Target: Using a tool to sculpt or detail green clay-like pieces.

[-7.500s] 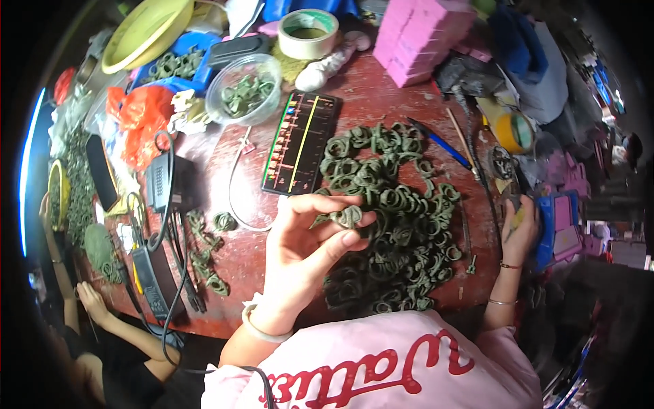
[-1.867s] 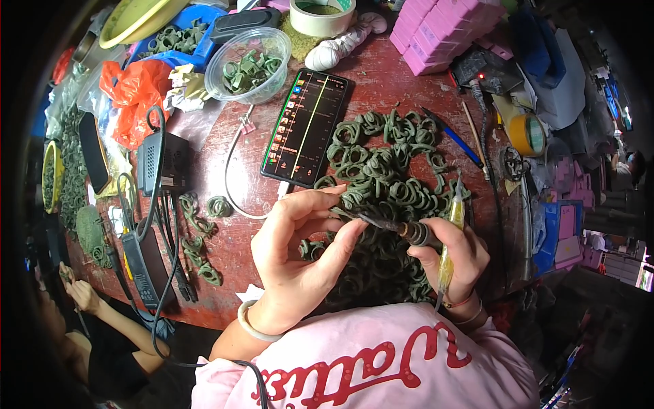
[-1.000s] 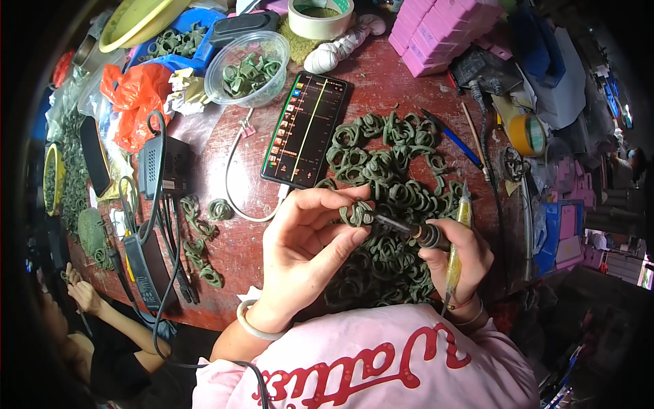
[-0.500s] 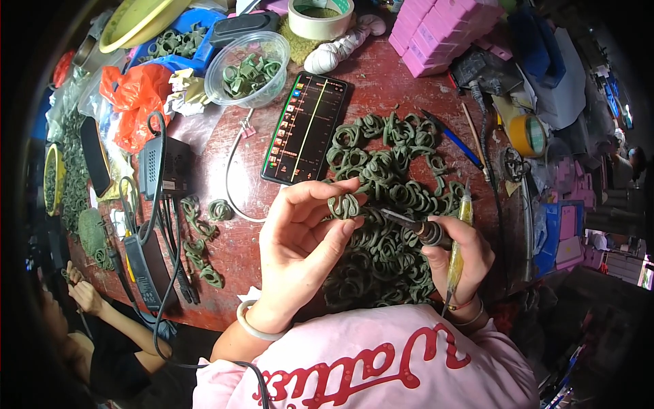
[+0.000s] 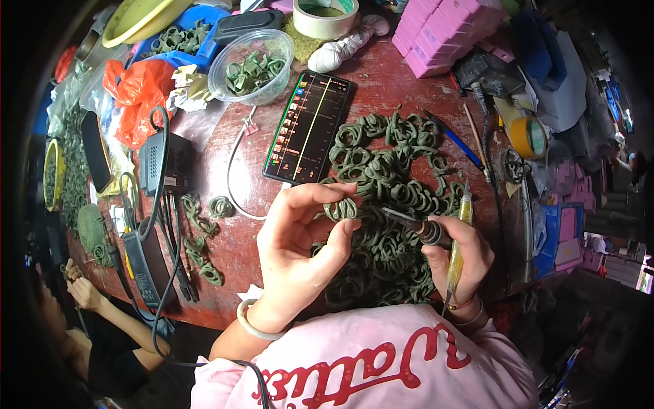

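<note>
Green and ridged, the small ring (image 5: 340, 210) is pinched in the left hand (image 5: 294, 247) by the pile of rings (image 5: 402, 258), drawn back from the dark-tipped tool (image 5: 432, 233) grasped alongside a yellow pen-like tool (image 5: 458, 258) in the right hand (image 5: 478, 259), suggesting paused tooling.

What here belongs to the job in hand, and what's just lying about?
In the job:
green piece, in the left hand
dark-tipped tool and yellow-handled tool, in the right hand
pile of green rings, probably

Apparently lying about:
phone
cream tape roll
red plastic bag
pink blocks
</note>
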A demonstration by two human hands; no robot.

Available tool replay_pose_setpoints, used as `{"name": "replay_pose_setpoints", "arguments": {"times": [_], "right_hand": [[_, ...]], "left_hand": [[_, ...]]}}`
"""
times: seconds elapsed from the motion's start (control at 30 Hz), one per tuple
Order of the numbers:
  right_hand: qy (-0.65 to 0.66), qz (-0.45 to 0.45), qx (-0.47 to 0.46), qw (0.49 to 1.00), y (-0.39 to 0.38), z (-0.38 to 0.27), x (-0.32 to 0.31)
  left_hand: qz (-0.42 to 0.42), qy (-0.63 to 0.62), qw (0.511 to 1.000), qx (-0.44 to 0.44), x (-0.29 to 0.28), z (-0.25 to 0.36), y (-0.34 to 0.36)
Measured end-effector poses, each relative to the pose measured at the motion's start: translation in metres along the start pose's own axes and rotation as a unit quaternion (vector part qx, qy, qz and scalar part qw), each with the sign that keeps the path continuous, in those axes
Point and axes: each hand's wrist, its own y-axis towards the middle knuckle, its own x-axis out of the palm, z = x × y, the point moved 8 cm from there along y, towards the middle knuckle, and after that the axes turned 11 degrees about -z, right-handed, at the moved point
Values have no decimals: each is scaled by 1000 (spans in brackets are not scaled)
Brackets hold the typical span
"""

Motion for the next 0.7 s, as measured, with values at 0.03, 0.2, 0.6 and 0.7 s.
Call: {"name": "replay_pose_setpoints", "arguments": {"times": [0.03,0.2,0.6,0.7], "right_hand": [[-2,-3,4,1000,0,0,0],[167,16,115,979,4,11,-9],[313,-113,136,933,58,-14,-10],[287,-71,119,948,63,-18,-5]], "left_hand": [[5,7,1000,9,0,2,0],[11,16,1000,9,-2,-3,-1],[-42,-53,997,-26,10,-8,1],[-37,-71,996,-40,8,-11,1]]}}
